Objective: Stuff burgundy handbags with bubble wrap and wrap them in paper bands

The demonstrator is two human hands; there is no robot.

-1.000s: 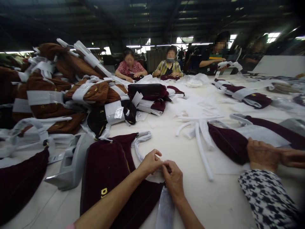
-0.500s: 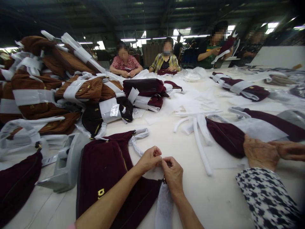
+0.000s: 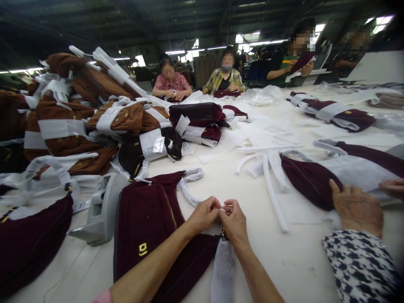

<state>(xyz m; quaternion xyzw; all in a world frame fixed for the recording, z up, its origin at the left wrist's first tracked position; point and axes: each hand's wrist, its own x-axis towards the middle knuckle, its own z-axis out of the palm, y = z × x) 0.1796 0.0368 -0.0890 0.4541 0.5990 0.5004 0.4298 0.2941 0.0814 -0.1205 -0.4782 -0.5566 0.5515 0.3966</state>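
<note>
A burgundy handbag with gold letters and a gold zip lies on the white table in front of me. Its strap is wrapped in thin white material and curves toward my hands. My left hand is closed in a pinch over the bag's right side. Fingertip to fingertip with it, my right hand is pinched too. A tiny white bit shows between the fingers, too small to name. Below the right hand, a gold ring joins the bag's corner to a white-wrapped strip.
A grey tape dispenser stands left of the bag, near another burgundy bag. Brown bags are piled behind. At right, a co-worker's hand touches a burgundy bag beside white tubes. Several people sit or stand across the table.
The view has shifted, so most things appear farther right. My hands stay pinched together over the bag. The co-worker's two hands at right have moved apart.
</note>
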